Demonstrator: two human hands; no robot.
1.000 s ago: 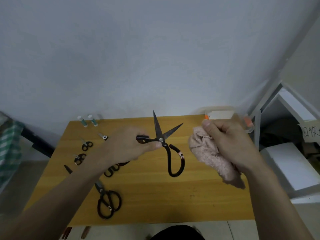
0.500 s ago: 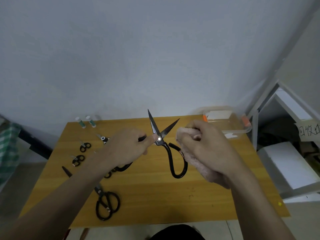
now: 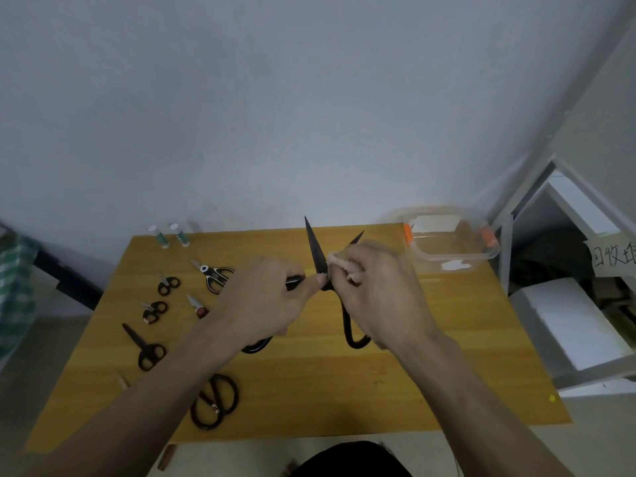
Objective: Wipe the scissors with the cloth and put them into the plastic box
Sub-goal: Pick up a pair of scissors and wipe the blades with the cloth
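Observation:
Large black scissors are held above the wooden table, blades spread and pointing away from me. My left hand grips one handle near the pivot. My right hand holds the pink cloth, bunched in its fingers and pressed against the right blade near the pivot. Most of the cloth is hidden under that hand. The clear plastic box with orange clips stands open at the table's far right corner.
Several smaller scissors lie on the table's left half, among them a black-and-white pair and a big black pair near the front edge. Two small green-and-white tubes stand at the back left. A white shelf is on the right.
My right hand has brought the cloth leftwards onto the scissors' right blade. The scissors and my left hand have stayed about where they were.

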